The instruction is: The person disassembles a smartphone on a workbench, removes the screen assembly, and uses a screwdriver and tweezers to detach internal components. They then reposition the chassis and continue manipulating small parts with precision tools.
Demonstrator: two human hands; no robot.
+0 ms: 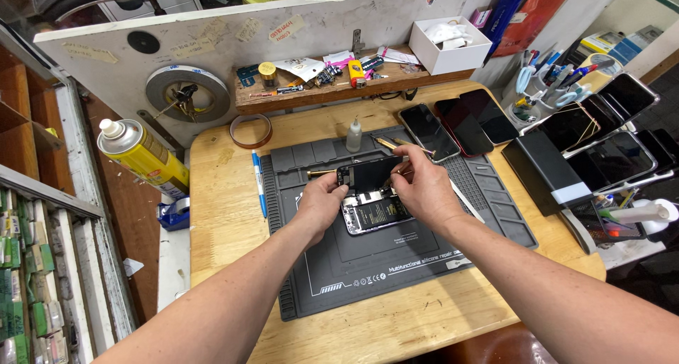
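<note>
Two bare forearms reach in from the bottom edge over a wooden workbench (219,215). On it lies a dark grey silicone repair mat (396,258). At the mat's middle rests an opened smartphone (375,214), its screen panel (369,171) tilted up. The left hand (320,203) pinches the panel's left edge; the right hand (423,187) grips its right side. A small dropper bottle (354,135) stands just behind.

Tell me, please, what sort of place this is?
Most likely a phone repair bench: an opened phone lies on a grey repair mat, with a row of other phones beside it.
</note>
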